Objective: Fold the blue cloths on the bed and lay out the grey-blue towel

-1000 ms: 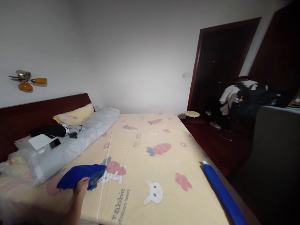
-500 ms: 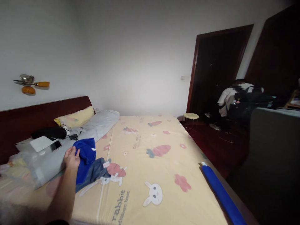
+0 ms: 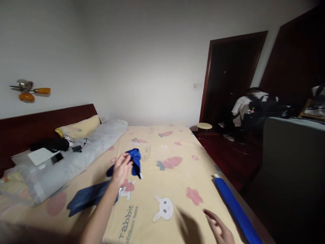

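Note:
In the head view, my left hand (image 3: pixel 122 167) is closed on a crumpled blue cloth garment (image 3: pixel 136 162), lifted over the bed's left half. A small white tag shows at the garment's lower corner. Under my left forearm, a pair of dark blue denim jeans (image 3: pixel 87 196) lies on the bed, partly hidden by the arm. My right hand (image 3: pixel 218 227) has come in at the bottom edge, fingers apart and holding nothing, above the sheet. To its right a long, narrow blue bundle (image 3: pixel 236 208) rests along the bed's edge.
The bed has a yellow rabbit-print sheet (image 3: pixel 177 181). On its left lie a grey quilt (image 3: pixel 101 140), a pillow (image 3: pixel 81 128), a white box (image 3: pixel 42 156), a phone (image 3: pixel 57 158) and a black bag (image 3: pixel 50 145). Beyond the right edge stand a stool (image 3: pixel 203 126), a seated person (image 3: pixel 242 106) and a grey panel (image 3: pixel 284 159).
My left hand has carried the blue garment rightward, away from the jeans, which now lie apart from it. My right hand has come into view at the bottom.

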Demonstrator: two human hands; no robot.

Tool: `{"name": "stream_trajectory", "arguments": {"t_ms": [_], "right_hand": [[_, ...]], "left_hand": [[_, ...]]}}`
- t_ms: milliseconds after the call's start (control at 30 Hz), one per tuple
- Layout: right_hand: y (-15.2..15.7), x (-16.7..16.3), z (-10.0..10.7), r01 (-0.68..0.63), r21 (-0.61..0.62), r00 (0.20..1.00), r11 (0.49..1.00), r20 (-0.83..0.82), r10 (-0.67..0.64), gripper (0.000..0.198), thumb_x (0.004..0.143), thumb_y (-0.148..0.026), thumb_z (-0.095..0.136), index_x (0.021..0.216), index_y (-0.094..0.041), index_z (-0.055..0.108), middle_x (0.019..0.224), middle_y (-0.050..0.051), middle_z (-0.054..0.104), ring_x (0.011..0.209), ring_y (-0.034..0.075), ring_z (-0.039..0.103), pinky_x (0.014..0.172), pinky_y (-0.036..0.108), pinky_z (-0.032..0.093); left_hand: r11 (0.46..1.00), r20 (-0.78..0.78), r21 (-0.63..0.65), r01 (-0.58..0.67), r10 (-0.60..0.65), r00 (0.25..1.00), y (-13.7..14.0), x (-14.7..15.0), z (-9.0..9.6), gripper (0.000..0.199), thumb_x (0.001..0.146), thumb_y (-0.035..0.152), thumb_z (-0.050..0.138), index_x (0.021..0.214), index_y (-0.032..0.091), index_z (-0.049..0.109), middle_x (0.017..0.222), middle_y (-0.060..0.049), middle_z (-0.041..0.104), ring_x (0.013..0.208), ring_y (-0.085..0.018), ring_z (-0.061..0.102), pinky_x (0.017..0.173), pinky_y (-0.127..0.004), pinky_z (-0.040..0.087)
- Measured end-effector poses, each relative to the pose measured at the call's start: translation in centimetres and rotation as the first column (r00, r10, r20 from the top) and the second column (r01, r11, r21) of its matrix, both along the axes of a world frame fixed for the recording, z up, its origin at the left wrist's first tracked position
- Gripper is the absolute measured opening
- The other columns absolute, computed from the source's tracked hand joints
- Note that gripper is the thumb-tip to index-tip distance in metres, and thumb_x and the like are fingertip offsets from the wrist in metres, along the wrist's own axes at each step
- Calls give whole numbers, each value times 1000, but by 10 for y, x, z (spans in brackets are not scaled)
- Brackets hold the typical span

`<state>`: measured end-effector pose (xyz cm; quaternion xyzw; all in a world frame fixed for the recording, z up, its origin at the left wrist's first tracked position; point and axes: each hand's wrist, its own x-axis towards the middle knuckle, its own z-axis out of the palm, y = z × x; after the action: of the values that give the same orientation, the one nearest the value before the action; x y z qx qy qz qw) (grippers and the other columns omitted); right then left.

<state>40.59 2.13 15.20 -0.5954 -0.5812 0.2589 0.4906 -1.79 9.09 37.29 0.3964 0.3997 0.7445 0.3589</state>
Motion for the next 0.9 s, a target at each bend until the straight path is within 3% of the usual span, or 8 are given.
{"name": "stream_trajectory", "arguments": {"t_ms": [100,167,267,433,533,667,833,900], "right_hand": [[5,-66,49,-244,72,958,967,-134,252,48,84,-52,52,124,-28,60,129,10,63,110,24,64,87,36,56],[10,-96,62,-305,103,933,947,-165,318,54,84,-51,53,134,-29,51,137,9,58,119,24,59,96,39,51],[17,-117,55,-287,41,944,957,-157,290,62,80,-51,59,134,-24,50,138,11,56,130,27,50,108,45,42],[8,-115,30,-389,-103,919,916,-120,377,43,76,-40,62,112,-18,63,116,12,69,109,27,64,98,42,49],[-3,-110,31,-498,-140,867,856,-87,491,40,77,-31,57,115,-19,63,114,10,71,102,25,66,94,38,50],[-10,-107,40,-544,-164,838,823,-53,543,37,77,-29,52,110,-20,65,107,8,72,96,23,66,90,35,49],[-1,-94,42,-341,-134,935,930,-146,322,21,72,-37,50,72,-20,62,67,2,65,68,20,59,66,30,47],[4,-82,43,-252,-96,944,963,-244,223,23,72,-42,50,68,-21,57,62,0,58,63,18,55,60,29,45]], "left_hand": [[954,93,-101,282,-273,957,-17,71,-29,35,65,42,81,83,20,61,84,1,64,83,-14,61,80,-31,49],[889,178,-179,421,-391,903,-32,111,-58,34,64,41,82,80,20,61,79,2,62,77,-13,59,75,-28,47],[818,267,-264,510,-446,854,-53,151,-111,36,62,43,83,76,20,59,76,2,60,74,-13,57,73,-28,45],[829,202,-344,441,-393,897,-73,172,-176,38,63,49,80,72,19,59,75,2,58,76,-13,53,73,-26,39],[830,155,-370,419,-389,908,-80,168,-185,39,62,49,81,68,19,57,70,3,54,71,-12,49,70,-25,36],[802,222,-367,471,-416,882,-84,158,-180,39,64,49,79,69,21,52,69,5,49,67,-11,44,66,-24,34],[804,204,-370,466,-419,885,-79,138,-167,43,66,52,77,69,21,47,66,7,42,64,-10,38,64,-24,31],[805,125,-400,438,-426,896,-77,124,-159,42,67,53,74,70,22,47,67,7,43,65,-10,38,64,-24,31]]}}
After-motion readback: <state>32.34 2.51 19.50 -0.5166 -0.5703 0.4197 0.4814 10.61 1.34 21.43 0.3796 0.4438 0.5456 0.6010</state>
